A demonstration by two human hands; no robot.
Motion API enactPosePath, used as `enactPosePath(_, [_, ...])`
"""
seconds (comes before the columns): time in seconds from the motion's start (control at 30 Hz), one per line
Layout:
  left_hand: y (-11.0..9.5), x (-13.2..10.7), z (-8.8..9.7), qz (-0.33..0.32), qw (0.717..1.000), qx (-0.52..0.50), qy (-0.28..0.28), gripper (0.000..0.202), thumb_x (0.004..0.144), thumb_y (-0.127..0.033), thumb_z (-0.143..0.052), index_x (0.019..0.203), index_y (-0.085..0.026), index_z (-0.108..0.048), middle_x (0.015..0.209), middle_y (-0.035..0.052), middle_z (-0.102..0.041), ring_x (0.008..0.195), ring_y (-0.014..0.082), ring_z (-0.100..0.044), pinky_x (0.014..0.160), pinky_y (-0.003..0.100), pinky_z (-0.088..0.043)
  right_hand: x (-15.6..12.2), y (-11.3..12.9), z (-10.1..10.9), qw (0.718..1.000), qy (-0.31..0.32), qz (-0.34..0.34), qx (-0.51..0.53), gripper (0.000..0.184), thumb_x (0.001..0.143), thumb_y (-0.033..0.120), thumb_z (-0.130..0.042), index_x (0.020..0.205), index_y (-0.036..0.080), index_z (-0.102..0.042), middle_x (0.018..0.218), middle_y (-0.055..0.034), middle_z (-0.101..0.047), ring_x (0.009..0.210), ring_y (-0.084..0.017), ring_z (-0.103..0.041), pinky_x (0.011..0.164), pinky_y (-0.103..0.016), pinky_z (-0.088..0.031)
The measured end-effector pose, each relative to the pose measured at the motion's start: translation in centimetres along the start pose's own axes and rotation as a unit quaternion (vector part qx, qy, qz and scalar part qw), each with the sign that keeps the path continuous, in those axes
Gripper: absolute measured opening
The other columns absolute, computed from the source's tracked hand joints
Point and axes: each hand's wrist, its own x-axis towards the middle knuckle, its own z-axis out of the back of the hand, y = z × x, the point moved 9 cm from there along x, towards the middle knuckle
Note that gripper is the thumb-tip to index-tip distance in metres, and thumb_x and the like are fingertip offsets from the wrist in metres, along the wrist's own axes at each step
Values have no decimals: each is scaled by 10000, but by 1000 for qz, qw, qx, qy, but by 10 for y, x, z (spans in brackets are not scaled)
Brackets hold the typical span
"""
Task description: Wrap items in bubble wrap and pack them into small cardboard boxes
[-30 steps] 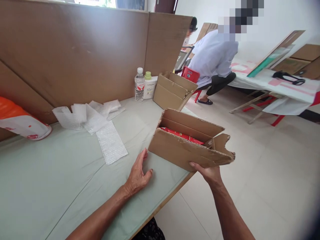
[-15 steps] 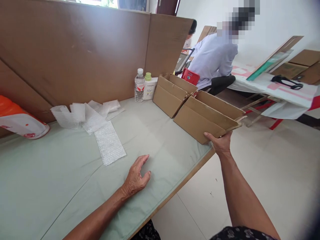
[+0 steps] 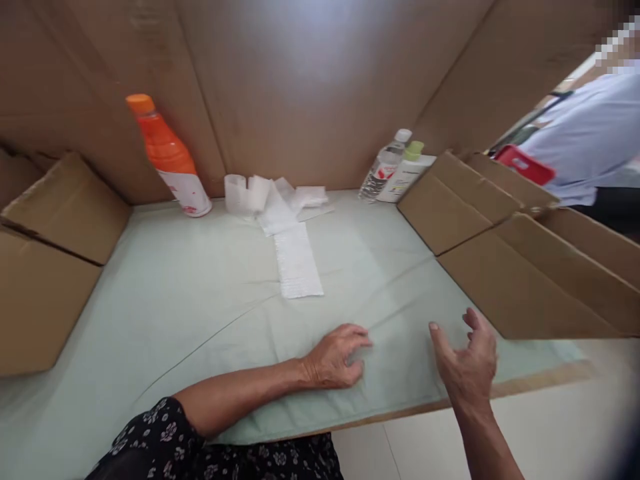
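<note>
My left hand (image 3: 337, 357) half-curled, my right hand (image 3: 467, 363) spread wide, both empty, and just beyond the right sits the cardboard box (image 3: 520, 287), which a stray knock could tip off the table edge (image 3: 540, 379) it seems to overhang, far end cropped.

Short black left sleeve (image 3: 150, 443) worn | pale flowers (image 3: 169, 432) printed over it | similarly patterned dark fabric (image 3: 295, 456) seen at lap

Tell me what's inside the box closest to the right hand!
Inside the box, only the upper part of its far side shows. The near side covers everything lower, so whatever lies there can't be seen.
</note>
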Motion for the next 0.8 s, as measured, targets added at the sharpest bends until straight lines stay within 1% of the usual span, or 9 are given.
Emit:
enactPosePath(0.1, [-9,-30,3,7,999,-9,38,503,707,-121,-617,1205,-168,-671,1338,152,-623,1145,270,-647,938,401,-578,-15,77,-49,986,88,140,18,630,909,515,-564,1439,183,-485,1361,-192,-604,1265,-356,-573,1034,-567,-477])
enactPosePath(0.2, [-17,-68,18,37,997,-38,59,503,707,-124,-610,1205,-149,-682,1328,157,-637,1030,242,-679,804,331,-599,-39,162,-113,930,226,290,23,583,906,450,-584,1426,194,-519,1439,-187,-562,1290,-345,-559,1024,-525,-490])
enactPosePath(0.27, [-17,-92,33,67,993,-65,68,510,707,-142,-621,1212,-151,-691,1282,140,-664,948,215,-687,755,293,-592,-55,209,-152,892,282,352,1,573,894,392,-597,1433,208,-533,1504,-175,-508,1303,-353,-541,995,-516,-501])
enactPosePath(0.33, [-15,-114,52,103,989,-83,70,511,703,-170,-650,1212,-170,-701,1197,111,-699,928,205,-683,787,286,-586,-64,243,-183,871,314,378,-10,438,917,328,-553,1335,224,-630,1409,-152,-599,1218,-336,-592,947,-492,-520])
enactPosePath(0.47, [-10,-155,114,165,985,-57,14,502,704,-169,-681,1204,-187,-708,1092,81,-730,909,199,-688,813,282,-583,-47,271,-210,902,304,299,73,269,927,365,-527,953,210,-745,976,-111,-753,899,-272,-686,820,-425,-568])
enactPosePath(0.6, [-41,-208,230,139,968,103,-183,434,834,-110,-595,1243,-228,-675,1193,77,-719,1072,201,-681,922,301,-572,3,273,-225,929,272,71,242,299,816,500,-673,902,218,-722,773,-42,-706,635,-191,-622,563,-332,-556])
enactPosePath(0.67, [-79,-248,299,114,895,276,-332,415,893,-116,-576,1276,-258,-648,1265,79,-689,1178,213,-643,1018,353,-535,26,296,-238,920,243,0,309,309,754,502,-727,877,219,-714,734,-27,-663,610,-173,-579,510,-317,-532])
enactPosePath(0.73, [-122,-289,355,112,760,453,-453,462,887,-137,-621,1331,-263,-610,1344,93,-639,1273,254,-586,1101,435,-472,42,338,-256,906,229,-14,357,362,719,515,-730,894,199,-701,808,-42,-660,668,-174,-585,541,-333,-556])
enactPosePath(0.8, [-152,-319,392,120,641,566,-505,552,856,-198,-685,1394,-230,-565,1408,122,-595,1353,323,-518,1157,535,-391,46,386,-278,888,251,1,386,481,740,573,-669,990,163,-684,978,-91,-678,800,-198,-635,631,-375,-601])
